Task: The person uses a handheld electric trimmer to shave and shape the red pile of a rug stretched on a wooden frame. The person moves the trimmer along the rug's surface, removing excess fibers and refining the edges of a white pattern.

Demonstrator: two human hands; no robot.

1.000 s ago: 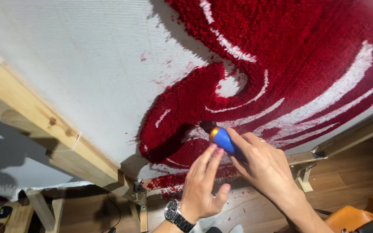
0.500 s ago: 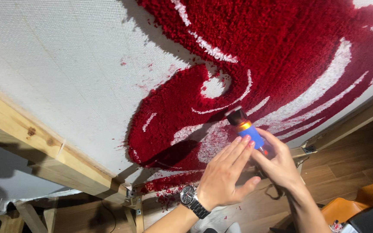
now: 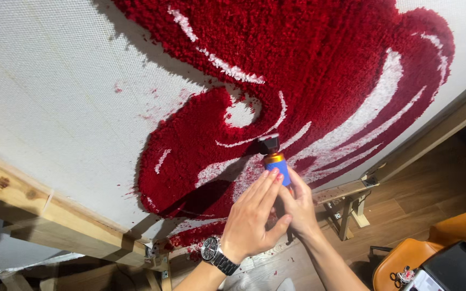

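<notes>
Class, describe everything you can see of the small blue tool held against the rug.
The blue tool is a short cylinder with a blue body, an orange-gold collar and a dark, blocky head. The head presses against the red tufted rug near a white streak. The right hand grips its base; the left hand lays flat fingers against its side. It points up and slightly leftward.

Both forearms are bare, no sleeves showing. The left wrist wears a watch (image 3: 212, 250) with a dark round dial and a silver metal link band.
</notes>
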